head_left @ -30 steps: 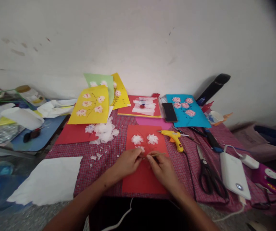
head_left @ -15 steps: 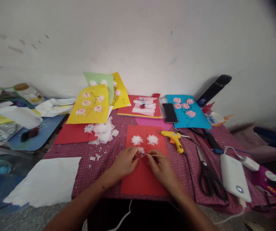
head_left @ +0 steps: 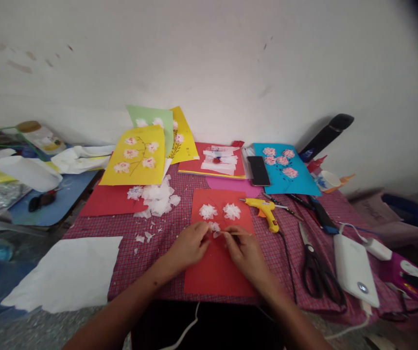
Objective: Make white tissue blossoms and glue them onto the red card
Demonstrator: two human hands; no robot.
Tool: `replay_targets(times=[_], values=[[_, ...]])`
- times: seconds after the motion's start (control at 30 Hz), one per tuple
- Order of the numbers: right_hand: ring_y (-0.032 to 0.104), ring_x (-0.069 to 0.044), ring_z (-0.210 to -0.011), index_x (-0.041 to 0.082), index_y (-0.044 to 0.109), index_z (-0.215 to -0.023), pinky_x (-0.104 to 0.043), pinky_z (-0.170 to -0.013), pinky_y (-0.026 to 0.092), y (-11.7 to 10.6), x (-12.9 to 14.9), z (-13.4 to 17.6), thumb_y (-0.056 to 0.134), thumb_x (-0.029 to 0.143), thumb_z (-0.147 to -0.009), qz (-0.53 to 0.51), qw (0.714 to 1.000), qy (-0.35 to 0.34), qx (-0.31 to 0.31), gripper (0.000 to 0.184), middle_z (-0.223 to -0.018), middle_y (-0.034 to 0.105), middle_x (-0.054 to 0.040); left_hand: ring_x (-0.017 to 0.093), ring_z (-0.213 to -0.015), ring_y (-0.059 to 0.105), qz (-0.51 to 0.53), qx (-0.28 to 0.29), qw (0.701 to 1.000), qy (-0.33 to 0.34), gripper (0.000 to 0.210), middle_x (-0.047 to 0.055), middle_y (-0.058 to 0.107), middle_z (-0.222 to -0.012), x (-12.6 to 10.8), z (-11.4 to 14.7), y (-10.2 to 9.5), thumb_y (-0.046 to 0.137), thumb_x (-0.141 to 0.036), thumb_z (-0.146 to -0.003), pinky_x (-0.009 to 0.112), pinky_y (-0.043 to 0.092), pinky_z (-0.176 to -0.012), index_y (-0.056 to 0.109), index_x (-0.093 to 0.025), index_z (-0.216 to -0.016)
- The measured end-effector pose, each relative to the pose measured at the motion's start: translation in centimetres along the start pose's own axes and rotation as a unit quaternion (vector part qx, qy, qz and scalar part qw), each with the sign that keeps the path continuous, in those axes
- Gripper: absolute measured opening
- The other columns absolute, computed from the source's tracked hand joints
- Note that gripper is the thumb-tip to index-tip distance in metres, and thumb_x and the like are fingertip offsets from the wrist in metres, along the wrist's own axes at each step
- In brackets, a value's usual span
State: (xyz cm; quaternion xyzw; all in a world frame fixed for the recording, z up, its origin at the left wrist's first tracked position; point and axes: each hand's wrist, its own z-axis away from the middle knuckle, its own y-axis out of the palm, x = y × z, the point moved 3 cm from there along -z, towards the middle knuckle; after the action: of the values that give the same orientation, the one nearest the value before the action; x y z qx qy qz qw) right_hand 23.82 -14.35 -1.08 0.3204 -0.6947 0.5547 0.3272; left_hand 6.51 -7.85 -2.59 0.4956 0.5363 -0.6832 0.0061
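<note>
Here I see both hands meeting over the red sheet [head_left: 216, 272] on the counter: the left hand [head_left: 189, 244] pinches a small tissue flower [head_left: 214, 227], and the right hand [head_left: 243, 250] grips a thin stick [head_left: 236, 234] lying crosswise, tip toward that flower.

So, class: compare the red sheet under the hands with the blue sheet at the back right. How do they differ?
The red sheet carries white paper flowers; the blue sheet carries pink ones. The red sheet lies nearest the person, with the left hand and right hand on it; the blue sheet lies by the wall, untouched. A phone overlaps the blue sheet's edge; none sits on the red. Both lie flat on the checked cloth.
</note>
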Motion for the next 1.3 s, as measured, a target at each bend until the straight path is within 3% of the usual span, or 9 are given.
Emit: replay_targets(times=[0.6,0.87,1.0,1.3], values=[[0.069,-0.021,-0.081,0.018,0.066,-0.096,-0.032,-0.075,0.053,0.2,0.7,-0.4,0.051,0.023,-0.097,0.037,0.999,-0.019,-0.004,0.015,-0.091,0.073,-0.0077,0.019,-0.082,0.057,0.002,0.006,1.000,0.006,0.015,0.003,0.060,-0.090,-0.2,0.0,-0.1,0.052,-0.010,-0.084,0.031,0.044,-0.075,0.049,-0.022,-0.093],[0.071,-0.024,-0.082,0.017,0.069,-0.093,-0.033,-0.077,0.052,0.3,2.0,-2.2,0.048,0.018,-0.095,0.140,0.989,-0.003,0.052,0.020,-0.090,0.075,-0.0098,0.020,-0.085,0.058,0.000,0.008,1.000,0.009,0.017,0.003,0.061,-0.092,-0.4,0.0,-0.3,0.054,-0.008,-0.083,0.031,0.045,-0.076,0.048,-0.021,-0.092],[0.071,-0.023,-0.077,0.016,0.069,-0.090,-0.031,-0.070,0.050,0.3,2.4,-2.8,0.052,0.018,-0.094,0.164,0.985,-0.003,0.045,0.018,-0.085,0.076,-0.0098,0.019,-0.085,0.058,0.001,0.003,1.000,0.012,0.019,0.003,0.061,-0.093,-0.4,0.0,-0.4,0.053,-0.007,-0.083,0.030,0.045,-0.075,0.049,-0.021,-0.094],[0.072,-0.023,-0.084,0.020,0.067,-0.094,-0.033,-0.077,0.053,-0.5,1.6,-1.6,0.052,0.026,-0.097,0.064,0.997,-0.024,-0.029,0.017,-0.093,0.076,-0.0087,0.019,-0.084,0.058,-0.014,0.004,1.000,0.007,0.017,0.003,0.061,-0.093,-0.1,-0.1,-0.2,0.054,-0.009,-0.083,0.031,0.045,-0.075,0.048,-0.022,-0.094]])
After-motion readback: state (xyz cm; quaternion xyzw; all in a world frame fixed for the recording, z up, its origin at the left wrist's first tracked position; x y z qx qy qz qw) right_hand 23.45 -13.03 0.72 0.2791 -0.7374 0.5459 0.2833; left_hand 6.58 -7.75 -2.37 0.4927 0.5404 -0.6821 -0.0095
